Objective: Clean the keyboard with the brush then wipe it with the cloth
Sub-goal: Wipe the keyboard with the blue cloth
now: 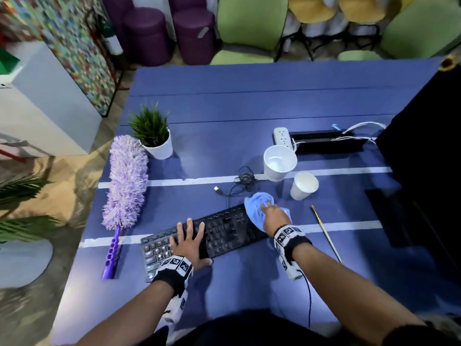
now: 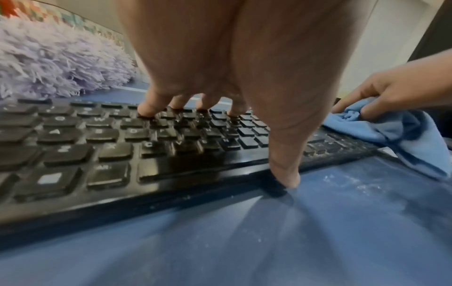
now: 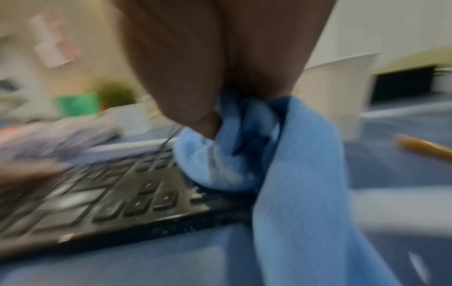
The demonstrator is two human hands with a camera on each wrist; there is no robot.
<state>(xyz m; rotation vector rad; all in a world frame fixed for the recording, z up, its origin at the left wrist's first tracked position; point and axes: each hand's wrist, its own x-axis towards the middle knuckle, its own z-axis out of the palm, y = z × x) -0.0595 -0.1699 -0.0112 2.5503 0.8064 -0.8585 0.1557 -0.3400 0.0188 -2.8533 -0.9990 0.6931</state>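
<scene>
The black keyboard [image 1: 219, 231] lies slantwise on the blue desk [image 1: 249, 108], close to the person's near edge, and both hands are on it for different reasons. The left hand [image 1: 187, 243] lies flat on the left half with its fingers [image 2: 146, 110] straight and spread, tips resting on the keys and the thumb down at the front rim; it grips nothing, and its job looks to be pinning the keyboard so it does not slide under the rubbing. The right hand [image 1: 274, 216] bunches the blue cloth [image 1: 257, 208] at the keyboard's right end, fingers curled into the folds while a loose tail hangs over the front edge onto the desk. Bunching it that way gives a padded wad to press into the keys. The thin brush [image 1: 325, 236] lies alone on the desk to the right of the keyboard, touched by neither hand, which suggests brushing is over and wiping is the step in hand. A purple duster [image 1: 127, 181] lies to the left, and two white cups [image 1: 280, 162] stand beyond the cloth, near enough that a wide sweep could knock them.
</scene>
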